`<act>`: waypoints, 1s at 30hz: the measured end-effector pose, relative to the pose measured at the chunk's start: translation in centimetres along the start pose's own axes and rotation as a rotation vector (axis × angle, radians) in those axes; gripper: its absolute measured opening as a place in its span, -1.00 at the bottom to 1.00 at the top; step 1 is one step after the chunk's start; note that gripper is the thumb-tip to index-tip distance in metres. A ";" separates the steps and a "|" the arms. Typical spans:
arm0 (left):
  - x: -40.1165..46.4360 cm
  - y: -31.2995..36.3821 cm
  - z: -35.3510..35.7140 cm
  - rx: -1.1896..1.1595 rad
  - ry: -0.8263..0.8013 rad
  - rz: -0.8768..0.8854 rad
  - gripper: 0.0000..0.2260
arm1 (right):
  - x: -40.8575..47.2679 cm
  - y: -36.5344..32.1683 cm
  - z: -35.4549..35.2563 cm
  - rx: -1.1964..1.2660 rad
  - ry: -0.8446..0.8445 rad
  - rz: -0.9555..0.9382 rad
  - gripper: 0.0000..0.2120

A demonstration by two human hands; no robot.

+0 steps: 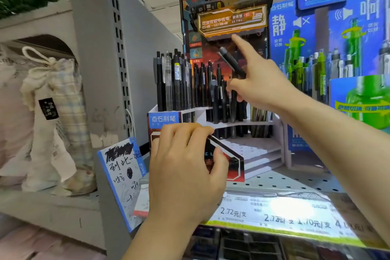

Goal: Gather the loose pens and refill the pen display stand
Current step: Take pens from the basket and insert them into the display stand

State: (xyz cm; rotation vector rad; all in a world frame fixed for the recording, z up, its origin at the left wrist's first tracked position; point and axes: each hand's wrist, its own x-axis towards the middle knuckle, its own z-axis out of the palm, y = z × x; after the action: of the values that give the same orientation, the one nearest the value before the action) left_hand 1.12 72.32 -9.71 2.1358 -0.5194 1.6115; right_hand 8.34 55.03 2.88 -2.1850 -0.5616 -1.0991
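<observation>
Pen display stand, tiered and white, on the perforated shelf; all positions below are given relative to this stand.

Right hand: raised over the stand's middle tier, nearer of the two hands to the open slots. It grips one dark pen between thumb and curled lower fingers, while the index finger points straight up toward the stand's backing card.

Held pen: long axis tilted, upper end leaning up and to the left of the hand, lower end hidden inside the grip. It lies above and just behind the row of upright pens that fills the stand's left rear tier. Whether it touches any of them cannot be told.

Left hand: low, at the stand's front. Its fingers curl over the top edge of the front panel and the thumb presses the panel's face, apparently steadying the stand.

Judgement: the coming move turns on axis alignment. The slots run vertically, the held pen is slanted, so it probably needs rotating upright and lowering tip-first into a free hole on the middle tier, directly beneath the right hand. The lower front steps of the stand appear unfilled.
</observation>
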 end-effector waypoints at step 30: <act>-0.2 -0.2 0.0 -0.076 0.012 -0.007 -0.71 | -1.9 0.0 3.7 -0.219 0.011 -0.026 -0.32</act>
State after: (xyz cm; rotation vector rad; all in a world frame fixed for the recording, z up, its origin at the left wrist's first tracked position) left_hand 1.17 72.45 -9.92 2.0689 -0.5597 1.5743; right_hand 9.36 57.36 -0.36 -2.3624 -0.4846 -1.2359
